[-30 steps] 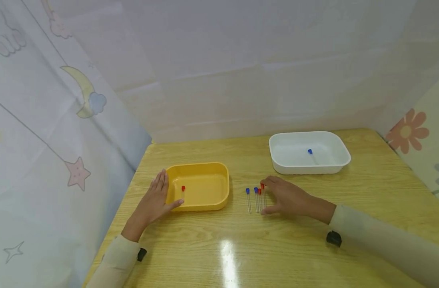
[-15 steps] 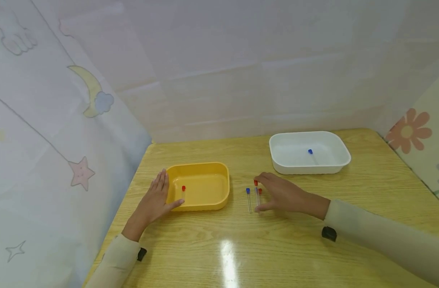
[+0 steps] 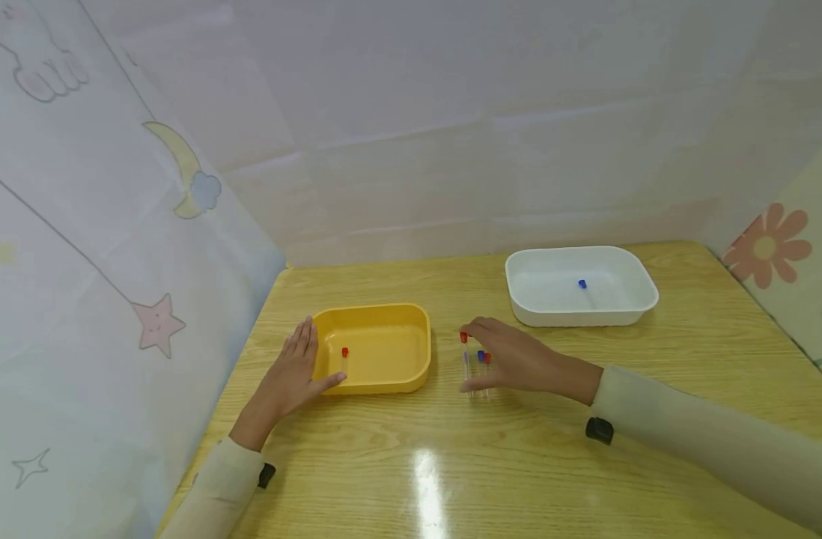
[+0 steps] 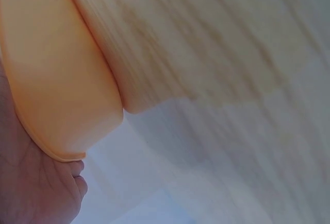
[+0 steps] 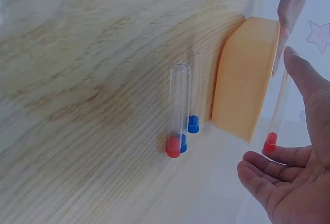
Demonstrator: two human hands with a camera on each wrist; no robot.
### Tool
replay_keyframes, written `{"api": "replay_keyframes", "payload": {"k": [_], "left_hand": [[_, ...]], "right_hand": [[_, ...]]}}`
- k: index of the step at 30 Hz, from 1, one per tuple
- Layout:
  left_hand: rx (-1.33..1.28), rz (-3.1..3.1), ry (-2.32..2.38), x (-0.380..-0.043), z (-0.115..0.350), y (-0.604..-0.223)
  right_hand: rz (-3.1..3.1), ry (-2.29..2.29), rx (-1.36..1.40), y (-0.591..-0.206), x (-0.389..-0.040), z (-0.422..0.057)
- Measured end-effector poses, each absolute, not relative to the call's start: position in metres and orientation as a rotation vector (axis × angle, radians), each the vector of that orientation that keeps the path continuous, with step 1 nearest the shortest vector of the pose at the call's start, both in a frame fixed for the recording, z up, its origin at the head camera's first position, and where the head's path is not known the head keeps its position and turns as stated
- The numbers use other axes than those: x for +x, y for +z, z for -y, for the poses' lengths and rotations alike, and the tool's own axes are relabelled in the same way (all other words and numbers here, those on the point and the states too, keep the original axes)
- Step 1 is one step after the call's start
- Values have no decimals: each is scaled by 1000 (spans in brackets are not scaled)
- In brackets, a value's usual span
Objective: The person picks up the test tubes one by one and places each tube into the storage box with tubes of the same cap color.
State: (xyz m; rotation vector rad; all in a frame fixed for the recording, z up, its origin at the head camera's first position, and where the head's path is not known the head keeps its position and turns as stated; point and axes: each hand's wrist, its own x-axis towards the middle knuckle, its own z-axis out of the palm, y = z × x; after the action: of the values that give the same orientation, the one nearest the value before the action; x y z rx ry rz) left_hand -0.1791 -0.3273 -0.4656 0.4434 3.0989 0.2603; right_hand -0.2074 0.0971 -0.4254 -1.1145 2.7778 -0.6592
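A: Nearest, the left hand [image 3: 288,382]: fingers straight, thumb spread, resting against the yellow tray [image 3: 425,346], gripping nothing.

B: And the right hand [image 3: 519,359] has a red-capped tube [image 5: 278,112], pinched between thumb at one end and finger at the cap!

A: Clear of the tabletop [image 3: 357,464], its long axis running near to far, cap on the far side.

B: So the yellow tray lies off that hand's left, the tube crosswise to its length. Beneath the right hand, three more tubes [image 5: 178,105].

A: Beyond, the white tray [image 3: 586,319], apart from both hands.
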Motion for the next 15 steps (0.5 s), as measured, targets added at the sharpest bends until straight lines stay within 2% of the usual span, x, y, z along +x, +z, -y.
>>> {"api": "replay_keyframes", "payload": {"k": [15], "left_hand": [[446,-3087,259,-178,326,-464]], "right_hand": [[-2768,-678,-1177,-415,-214,-79]]}}
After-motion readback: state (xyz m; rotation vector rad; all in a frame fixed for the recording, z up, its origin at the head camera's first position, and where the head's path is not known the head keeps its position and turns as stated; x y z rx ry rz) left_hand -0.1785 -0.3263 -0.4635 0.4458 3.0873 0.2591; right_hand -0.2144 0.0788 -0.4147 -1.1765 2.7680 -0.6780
